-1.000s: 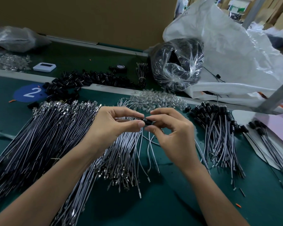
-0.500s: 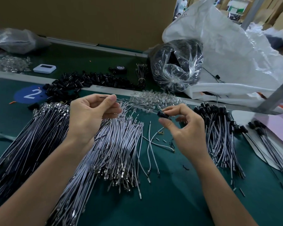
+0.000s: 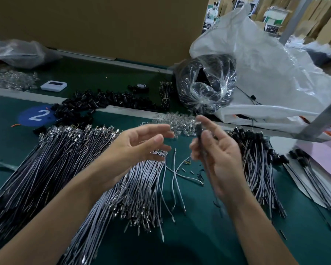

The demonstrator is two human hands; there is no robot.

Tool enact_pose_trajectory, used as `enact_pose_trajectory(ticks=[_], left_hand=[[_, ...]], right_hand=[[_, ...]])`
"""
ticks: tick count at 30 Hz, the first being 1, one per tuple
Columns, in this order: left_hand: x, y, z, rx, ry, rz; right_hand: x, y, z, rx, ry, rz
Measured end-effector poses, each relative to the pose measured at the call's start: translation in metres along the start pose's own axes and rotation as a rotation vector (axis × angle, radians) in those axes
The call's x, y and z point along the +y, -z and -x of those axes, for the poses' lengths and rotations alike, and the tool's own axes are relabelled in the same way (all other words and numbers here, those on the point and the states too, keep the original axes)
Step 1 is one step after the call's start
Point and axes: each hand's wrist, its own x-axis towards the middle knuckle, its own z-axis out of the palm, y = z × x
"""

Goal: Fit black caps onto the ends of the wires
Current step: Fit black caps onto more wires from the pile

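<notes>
One head camera (wide-angle) looks down closely over the table [image 3: 208, 236].

Dim, even overhead light; green tabletop [image 3: 208, 238] reads dark. Hard glare streaks on clear plastic bag [image 3: 205, 83]; white sack [image 3: 275, 77] right of the bag nearly blown out. In front of the bag, left hand [image 3: 134, 148] and right hand [image 3: 220, 157] heavily motion-blurred; wire [image 3: 199, 133] in right hand just a dark smear. Soft shadow on tabletop well in front of bag. Wide-angle bowing at borders; background behind bag soft.
</notes>
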Motion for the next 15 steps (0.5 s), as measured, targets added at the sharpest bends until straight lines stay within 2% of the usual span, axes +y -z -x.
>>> enact_pose_trajectory(ticks=[3, 5, 10, 15], left_hand=[[-0.006, -0.009, 0.001, 0.050, 0.020, -0.117], [-0.010, -0.014, 0.001, 0.081, 0.019, -0.134], [-0.012, -0.013, -0.001, 0.182, 0.003, 0.039], [-0.011, -0.014, -0.002, 0.294, -0.109, 0.042]], right_hand=[[0.010, -0.012, 0.005, -0.113, 0.000, 0.286], [0.016, -0.019, 0.007, -0.138, -0.010, 0.378], [0.018, -0.023, 0.009, -0.121, -0.016, 0.393], [0.022, -0.021, 0.007, -0.106, -0.053, 0.528]])
